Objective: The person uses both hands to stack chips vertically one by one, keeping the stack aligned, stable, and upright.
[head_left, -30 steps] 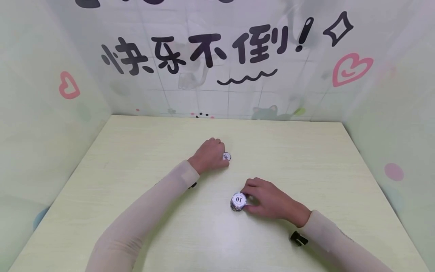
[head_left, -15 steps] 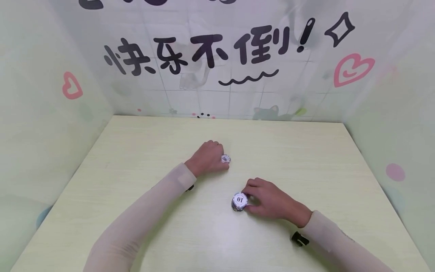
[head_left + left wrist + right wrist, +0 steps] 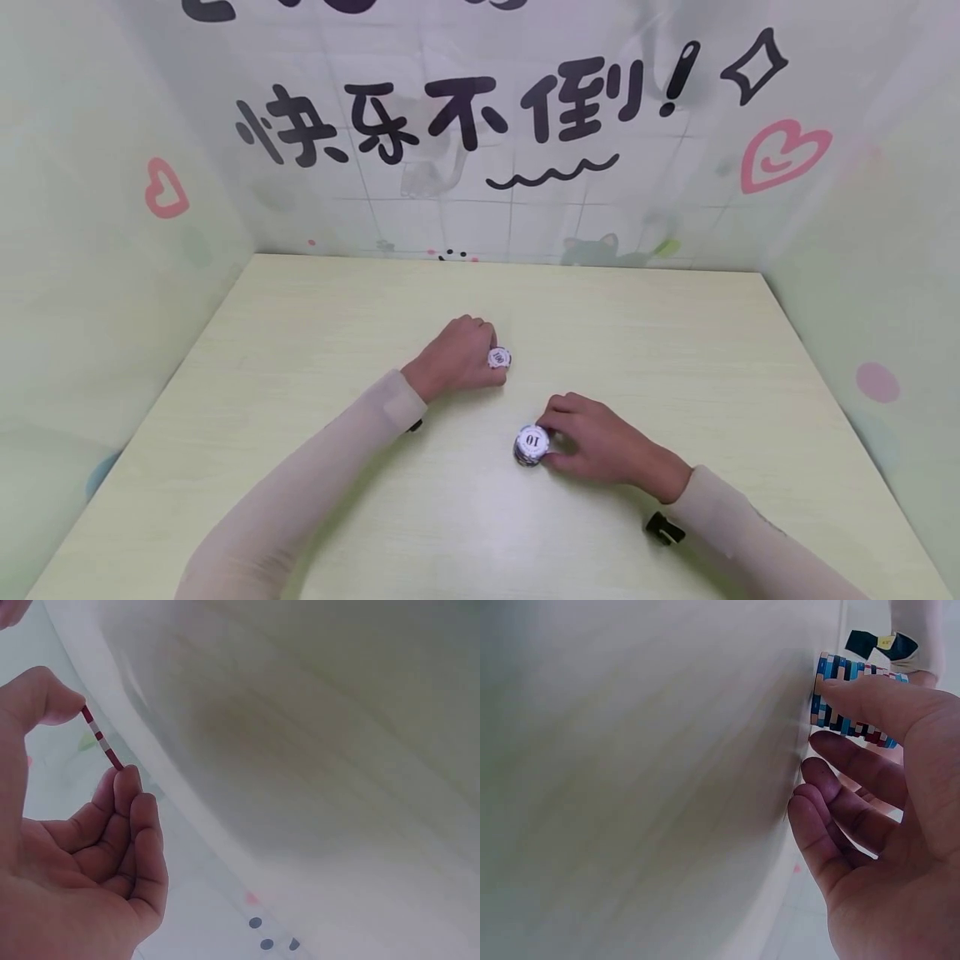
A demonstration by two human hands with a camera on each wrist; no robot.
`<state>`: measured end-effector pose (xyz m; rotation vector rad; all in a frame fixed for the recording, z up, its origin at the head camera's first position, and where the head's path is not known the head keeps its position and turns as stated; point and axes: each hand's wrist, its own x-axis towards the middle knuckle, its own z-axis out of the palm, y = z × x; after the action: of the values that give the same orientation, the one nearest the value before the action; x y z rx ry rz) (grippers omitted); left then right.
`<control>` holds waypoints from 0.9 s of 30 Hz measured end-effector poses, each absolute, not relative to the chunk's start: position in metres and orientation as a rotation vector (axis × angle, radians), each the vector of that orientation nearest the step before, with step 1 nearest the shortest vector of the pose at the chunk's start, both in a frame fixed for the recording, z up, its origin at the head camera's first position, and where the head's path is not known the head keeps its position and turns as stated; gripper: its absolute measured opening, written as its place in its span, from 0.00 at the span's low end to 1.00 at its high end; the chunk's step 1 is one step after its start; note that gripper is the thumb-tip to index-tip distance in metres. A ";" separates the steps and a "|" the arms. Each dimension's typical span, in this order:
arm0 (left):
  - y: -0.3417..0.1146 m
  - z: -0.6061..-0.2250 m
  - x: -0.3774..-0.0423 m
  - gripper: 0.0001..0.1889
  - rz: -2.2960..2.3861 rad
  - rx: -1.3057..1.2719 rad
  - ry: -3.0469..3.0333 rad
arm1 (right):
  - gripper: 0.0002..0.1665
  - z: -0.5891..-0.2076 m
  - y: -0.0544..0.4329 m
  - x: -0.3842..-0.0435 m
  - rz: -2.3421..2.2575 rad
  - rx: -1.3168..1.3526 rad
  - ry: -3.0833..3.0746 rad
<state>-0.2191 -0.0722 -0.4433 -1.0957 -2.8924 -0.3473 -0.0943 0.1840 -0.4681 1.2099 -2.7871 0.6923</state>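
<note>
My left hand (image 3: pixel 462 353) pinches one poker chip (image 3: pixel 498 358) marked 100 between thumb and fingertip. In the left wrist view that chip (image 3: pixel 102 736) is edge-on, with red and white stripes, and the other fingers curl below it. Nearer to me, a stack of poker chips (image 3: pixel 532 445) stands upright on the table with a white 10 chip on top. My right hand (image 3: pixel 596 440) holds this stack from its right side. The right wrist view shows the thumb along the chip stack (image 3: pixel 842 712), whose edges are blue, black, white and red.
The pale wooden table (image 3: pixel 360 292) is bounded by a printed back wall (image 3: pixel 480 217) and by walls at left and right. A black device (image 3: pixel 663 528) is strapped under the right wrist.
My left hand has come a little nearer to me and to the stack, still pinching the chip. The right hand stays at the stack. The head view has shifted slightly.
</note>
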 end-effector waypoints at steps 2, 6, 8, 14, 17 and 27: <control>-0.073 -0.442 -0.216 0.18 -0.363 -1.109 -2.879 | 0.16 -0.468 0.184 -0.094 0.688 1.205 -2.784; -0.074 -0.440 -0.211 0.18 -0.375 -1.125 -2.857 | 0.17 -0.469 0.184 -0.094 0.679 1.194 -2.784; -0.075 -0.439 -0.209 0.18 -0.370 -1.129 -2.848 | 0.17 -0.469 0.184 -0.094 0.678 1.191 -2.784; -0.077 -0.441 -0.205 0.18 -0.391 -1.112 -2.845 | 0.17 -0.469 0.184 -0.094 0.683 1.196 -2.792; -0.078 -0.441 -0.202 0.17 -0.404 -1.123 -2.836 | 0.16 -0.468 0.184 -0.094 0.683 1.199 -2.792; -0.078 -0.433 -0.182 0.15 -0.439 -1.195 -2.770 | 0.17 -0.468 0.182 -0.094 0.695 1.187 -2.787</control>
<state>-0.1821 -0.0777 -0.4328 -1.1950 -2.7698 -0.4392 -0.0939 0.1824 -0.4682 1.1866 -2.7870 0.6953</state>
